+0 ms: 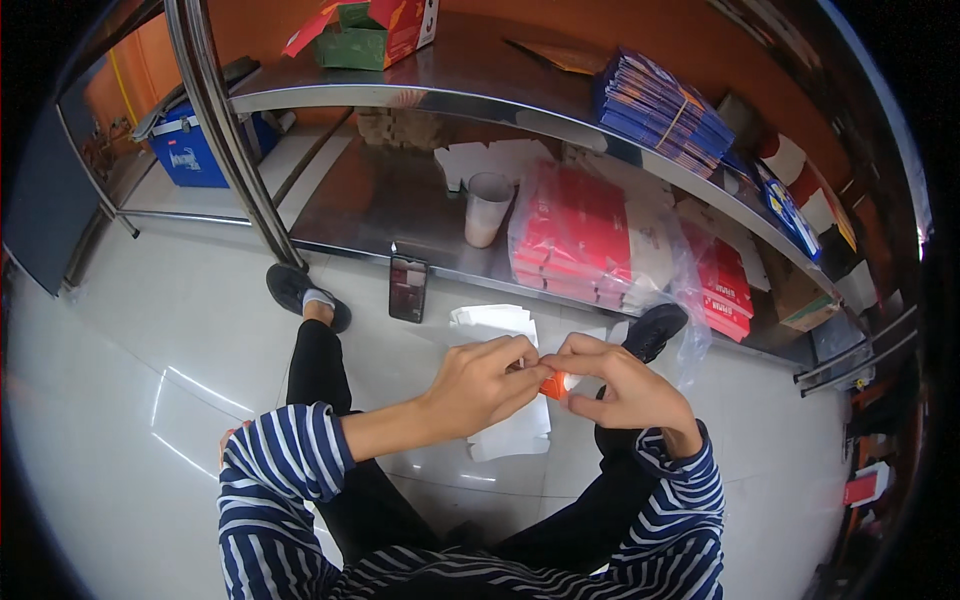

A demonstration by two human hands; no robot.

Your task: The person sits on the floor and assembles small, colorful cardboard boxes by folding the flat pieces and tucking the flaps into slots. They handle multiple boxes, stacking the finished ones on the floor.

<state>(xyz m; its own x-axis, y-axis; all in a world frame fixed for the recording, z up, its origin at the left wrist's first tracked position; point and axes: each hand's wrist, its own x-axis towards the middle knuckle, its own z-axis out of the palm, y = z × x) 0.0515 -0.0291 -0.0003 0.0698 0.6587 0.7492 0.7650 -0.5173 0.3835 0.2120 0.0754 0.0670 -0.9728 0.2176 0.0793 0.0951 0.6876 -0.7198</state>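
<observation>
My left hand (485, 388) and my right hand (632, 388) meet in front of me, above the floor. Between their fingertips is a small orange-and-white card piece (553, 386), like part of a little carton. Both hands are closed on it, the left pinching its near-left edge and the right curled round its other side. Fingers cover much of the piece, so its full shape is hidden. Directly below, flat white carton blanks (512, 440) lie on the floor between my legs, with more white blanks (495, 318) just beyond.
A phone (407, 288) leans upright near a steel shelf (380, 98). On its lower level stand a tall cup (487, 210) and plastic-wrapped red-and-white cartons (580, 225). Above are banded blue cartons (660, 112) and an open red-green box (370, 35). A blue cooler (205, 150) sits left.
</observation>
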